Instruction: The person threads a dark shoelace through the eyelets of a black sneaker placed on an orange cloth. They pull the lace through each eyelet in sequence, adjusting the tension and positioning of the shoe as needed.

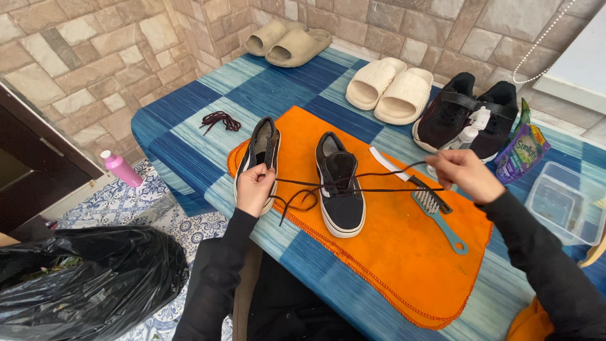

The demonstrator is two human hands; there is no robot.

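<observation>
Left hand (254, 187) fingers pinched on dark shoelace (353, 187), right hand (464, 173) fingers pinching its other end, stretched above black sneaker (341, 186) on orange cloth (404, 252)

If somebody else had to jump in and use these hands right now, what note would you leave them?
Left hand: pinching one end of the dark shoelace at the left sneaker on the orange cloth.
Right hand: holding the other end, pulled out to the right, above the teal brush.
The lace stretches across over the right sneaker, which shows no lace in its eyelets.
Done: another lace lies loose on the blue table, so it looks already pulled out.
Left: I cannot tell whether the held lace is fully free of the left sneaker.
</observation>
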